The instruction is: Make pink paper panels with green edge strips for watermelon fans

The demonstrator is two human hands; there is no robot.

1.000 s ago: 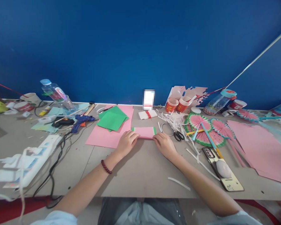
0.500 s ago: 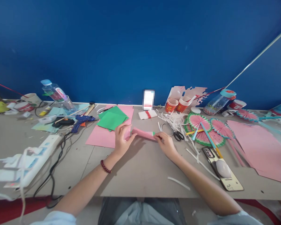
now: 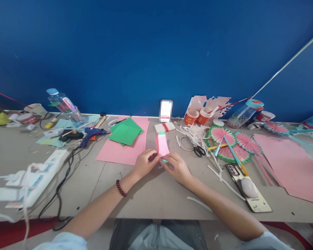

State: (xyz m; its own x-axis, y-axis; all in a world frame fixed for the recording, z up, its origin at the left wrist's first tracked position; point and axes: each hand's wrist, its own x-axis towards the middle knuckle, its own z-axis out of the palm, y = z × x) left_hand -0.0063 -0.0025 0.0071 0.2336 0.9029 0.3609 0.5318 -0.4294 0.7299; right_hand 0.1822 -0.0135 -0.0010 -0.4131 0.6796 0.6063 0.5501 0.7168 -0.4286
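A folded pink paper strip with green and white ends (image 3: 162,144) stands lengthwise, pointing away from me, above the grey table (image 3: 151,194). My left hand (image 3: 145,162) and my right hand (image 3: 175,166) meet at its near end, and the fingers of both pinch that end. A bead bracelet (image 3: 120,188) is on my left wrist. Just left of the strip lies a large pink sheet (image 3: 125,149) with green sheets (image 3: 125,132) on top of it.
Black scissors (image 3: 197,148) and white paper scraps lie right of my hands. Pink pleated fans (image 3: 231,142), a phone (image 3: 247,187) and more pink sheets (image 3: 292,166) fill the right. A blue glue gun (image 3: 91,134), a power strip (image 3: 36,177), cables and a bottle (image 3: 64,104) sit left. Red cups (image 3: 197,116) stand behind.
The strip lay crosswise on the table with a hand at each end. It was lifted and turned lengthwise, and both hands came together at its near end.
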